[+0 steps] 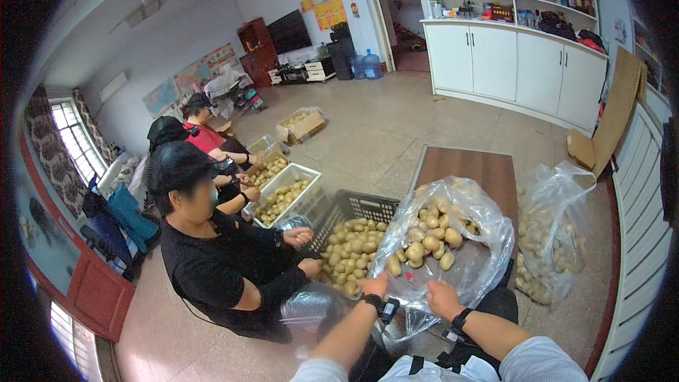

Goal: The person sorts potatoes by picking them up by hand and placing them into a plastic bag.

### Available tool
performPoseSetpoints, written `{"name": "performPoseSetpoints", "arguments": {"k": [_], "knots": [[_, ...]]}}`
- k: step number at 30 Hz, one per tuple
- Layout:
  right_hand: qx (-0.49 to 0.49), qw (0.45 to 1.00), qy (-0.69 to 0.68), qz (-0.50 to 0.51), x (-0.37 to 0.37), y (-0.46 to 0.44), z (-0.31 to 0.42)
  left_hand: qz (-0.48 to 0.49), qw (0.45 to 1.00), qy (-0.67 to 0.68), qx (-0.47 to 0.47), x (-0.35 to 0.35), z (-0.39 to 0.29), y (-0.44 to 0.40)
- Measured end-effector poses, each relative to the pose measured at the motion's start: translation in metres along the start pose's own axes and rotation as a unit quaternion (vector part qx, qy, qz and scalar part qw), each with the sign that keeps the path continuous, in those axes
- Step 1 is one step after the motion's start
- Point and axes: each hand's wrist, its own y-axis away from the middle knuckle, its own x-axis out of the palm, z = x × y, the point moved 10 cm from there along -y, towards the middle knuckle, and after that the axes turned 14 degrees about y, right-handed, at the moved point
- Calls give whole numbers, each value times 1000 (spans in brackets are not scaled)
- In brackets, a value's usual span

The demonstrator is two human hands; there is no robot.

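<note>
A wide-open clear plastic bag (488,255) lies over a brown tabletop (467,166) in front of me. Inside it rests a heap of yellow-brown oval produce (431,237); whether potatoes or kiwifruit, I cannot tell. My left hand (375,286) is closed on the bag's near left edge, beside the dark crate. Closed on the near rim, my right hand (444,299) sits a little to the right of it. A small red spot (409,276) shows on the plastic between the hands.
A dark plastic crate (389,206) of the same produce stands left of the bag. Close beside it sits a co-worker in black (219,262), with others beyond at white crates (311,182). A filled clear bag (548,255) stands on the floor at right.
</note>
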Motion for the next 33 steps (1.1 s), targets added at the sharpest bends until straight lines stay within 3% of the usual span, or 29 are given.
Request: {"name": "performPoseSetpoints", "arguments": {"k": [2,3,5,6,7,9,12,13,17,23,25,26,28,29,31,32,33], "knots": [[-4,1000,2,5,3,3,2,127,945,-249,168,43,6,12],[-9,1000,-13,-1,3,4,5,160,878,-356,277,63,-3,35],[-11,1000,-27,-9,6,7,6,182,773,-452,406,91,-30,100],[-27,999,-30,-11,11,10,8,272,947,-114,126,91,-6,93],[-43,998,-33,-12,15,13,10,298,902,251,-185,106,31,109],[-76,996,-38,-20,21,17,14,300,901,246,-194,112,28,116],[-111,992,-43,-29,19,20,24,290,922,170,-192,138,105,55],[-113,992,-44,-29,17,20,28,290,927,151,-183,138,100,53],[-127,989,-51,-51,0,23,40,301,944,75,-113,135,87,58],[-93,994,-56,-29,-5,27,43,389,917,-30,82,133,42,93],[-25,999,-19,-43,-28,30,42,340,927,1,161,124,21,100],[-25,999,-19,-43,-27,32,41,340,927,1,161,124,19,104],[108,985,-4,-133,-36,44,10,305,946,9,105,118,19,102],[107,985,-4,-133,-22,46,-2,293,952,11,86,115,16,104],[272,950,-51,-143,-2,55,-53,287,945,-68,144,110,2,110],[272,950,-51,-145,-9,54,-54,284,940,-94,163,110,-1,111],[385,863,-326,-16,30,65,-71,283,941,-68,174,109,-5,114]]}}
